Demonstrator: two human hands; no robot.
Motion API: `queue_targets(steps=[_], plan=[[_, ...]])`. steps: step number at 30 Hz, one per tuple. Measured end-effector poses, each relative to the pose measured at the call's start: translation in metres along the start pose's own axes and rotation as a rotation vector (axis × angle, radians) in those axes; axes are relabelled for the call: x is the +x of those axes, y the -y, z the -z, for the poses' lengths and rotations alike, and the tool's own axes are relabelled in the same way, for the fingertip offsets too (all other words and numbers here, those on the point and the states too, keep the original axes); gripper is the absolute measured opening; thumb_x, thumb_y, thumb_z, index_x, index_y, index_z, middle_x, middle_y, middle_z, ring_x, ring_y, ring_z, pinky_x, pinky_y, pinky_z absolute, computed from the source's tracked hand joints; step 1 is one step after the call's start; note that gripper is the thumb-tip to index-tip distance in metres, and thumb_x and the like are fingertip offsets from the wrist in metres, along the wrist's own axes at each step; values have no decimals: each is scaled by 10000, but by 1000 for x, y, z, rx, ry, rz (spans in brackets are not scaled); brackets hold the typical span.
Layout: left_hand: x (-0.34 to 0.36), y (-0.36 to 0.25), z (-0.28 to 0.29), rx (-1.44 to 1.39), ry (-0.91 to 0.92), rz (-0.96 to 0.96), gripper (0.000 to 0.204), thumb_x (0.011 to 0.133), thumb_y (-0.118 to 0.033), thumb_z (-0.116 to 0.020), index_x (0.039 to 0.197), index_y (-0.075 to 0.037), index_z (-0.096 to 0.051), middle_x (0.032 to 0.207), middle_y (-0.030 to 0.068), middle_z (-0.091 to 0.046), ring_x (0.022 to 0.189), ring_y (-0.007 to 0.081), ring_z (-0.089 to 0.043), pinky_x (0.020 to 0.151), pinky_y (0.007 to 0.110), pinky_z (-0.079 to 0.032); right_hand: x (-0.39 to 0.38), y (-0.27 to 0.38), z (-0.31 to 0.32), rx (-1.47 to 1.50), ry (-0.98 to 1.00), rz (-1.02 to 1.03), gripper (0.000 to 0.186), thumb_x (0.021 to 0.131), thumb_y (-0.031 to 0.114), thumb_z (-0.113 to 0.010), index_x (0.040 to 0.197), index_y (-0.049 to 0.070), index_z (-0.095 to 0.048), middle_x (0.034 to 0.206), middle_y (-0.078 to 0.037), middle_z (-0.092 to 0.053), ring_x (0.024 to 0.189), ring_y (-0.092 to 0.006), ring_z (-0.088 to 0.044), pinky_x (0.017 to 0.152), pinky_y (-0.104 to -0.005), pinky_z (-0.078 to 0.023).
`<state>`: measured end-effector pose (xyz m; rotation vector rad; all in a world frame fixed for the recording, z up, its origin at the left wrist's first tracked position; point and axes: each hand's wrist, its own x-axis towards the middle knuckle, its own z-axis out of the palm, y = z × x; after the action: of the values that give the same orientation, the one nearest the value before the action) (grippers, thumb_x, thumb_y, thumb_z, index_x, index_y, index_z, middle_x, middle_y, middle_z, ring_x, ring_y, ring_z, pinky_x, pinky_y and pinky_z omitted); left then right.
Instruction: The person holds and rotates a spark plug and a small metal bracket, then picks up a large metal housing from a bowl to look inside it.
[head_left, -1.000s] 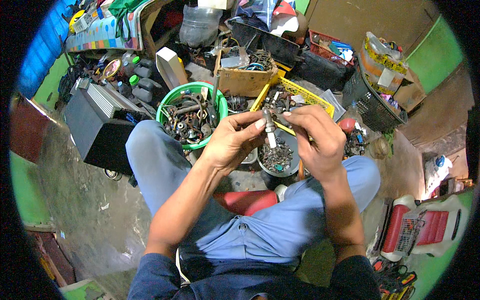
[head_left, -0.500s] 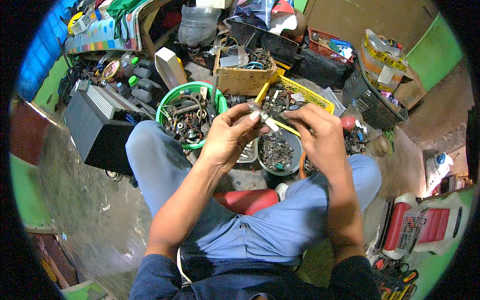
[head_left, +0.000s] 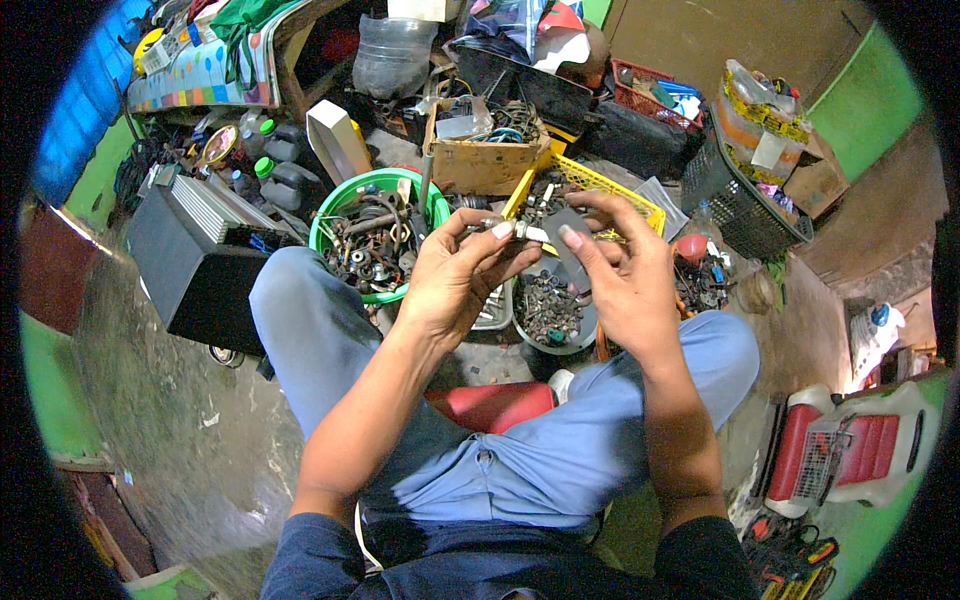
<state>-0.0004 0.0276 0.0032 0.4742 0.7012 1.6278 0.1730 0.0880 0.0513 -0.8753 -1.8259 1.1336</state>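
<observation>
My left hand (head_left: 445, 285) pinches a spark plug (head_left: 520, 231) between thumb and fingers, its white ceramic end pointing right. My right hand (head_left: 635, 290) grips a flat dark grey piece that looks like sandpaper (head_left: 567, 219), thumb pressed on its near face. The white end reaches the edge of this piece; whether they touch, I cannot tell. Both hands are raised in front of my lap. Below them is a grey tub (head_left: 562, 350) of small metal parts, partly hidden by the right hand.
A green basin (head_left: 322, 212) of mixed metal parts stands left of my hands. Beyond are a yellow crate (head_left: 640, 196) and a wooden box (head_left: 480, 165) of cables. A black case (head_left: 195, 275) sits by my left knee. A dark basket (head_left: 735, 195) stands far right.
My right hand has turned, bringing the dark grey piece upright beside the plug's white end. The spark plug has swung from slanting downward to nearly level.
</observation>
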Motion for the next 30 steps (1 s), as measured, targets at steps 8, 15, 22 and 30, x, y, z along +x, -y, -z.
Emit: queue_targets(steps=[8, 15, 22, 30], plan=[[-11, -2, -14, 283, 127, 47, 172, 961, -21, -596, 1107, 47, -535, 1057, 172, -646, 960, 266, -701, 882, 379, -615, 1, 2, -5, 239, -13, -17, 303, 946, 13, -626, 1242, -13, -564, 1075, -149, -680, 841, -176, -710, 655, -270, -599], [-10, 0, -9, 515, 295, 46, 395, 980, -150, -619, 1314, 50, -547, 1052, 124, -679, 901, 192, -686, 822, 320, -574, 5, 5, 2, 258, -179, 50, 329, 946, 10, -626, 1271, 1, -582, 1138, -152, -644, 915, -162, -691, 733, -269, -583], [-13, -3, -14, 600, 222, 8, 346, 988, -142, -603, 1294, 16, -569, 976, 62, -677, 769, 99, -610, 650, 236, -482, -2, -4, -3, 30, -123, 21, 174, 937, 63, -644, 1086, -22, -611, 1002, -157, -688, 786, -201, -718, 625, -330, -578], [-17, 3, -16, 806, 48, -201, 212, 972, -127, -623, 1094, 45, -652, 840, 69, -672, 778, 103, -620, 710, 274, -508, -5, -9, -11, -432, -148, 502, 139, 910, 47, -666, 1023, 2, -597, 838, -177, -695, 735, -340, -715, 601, -403, -542]])
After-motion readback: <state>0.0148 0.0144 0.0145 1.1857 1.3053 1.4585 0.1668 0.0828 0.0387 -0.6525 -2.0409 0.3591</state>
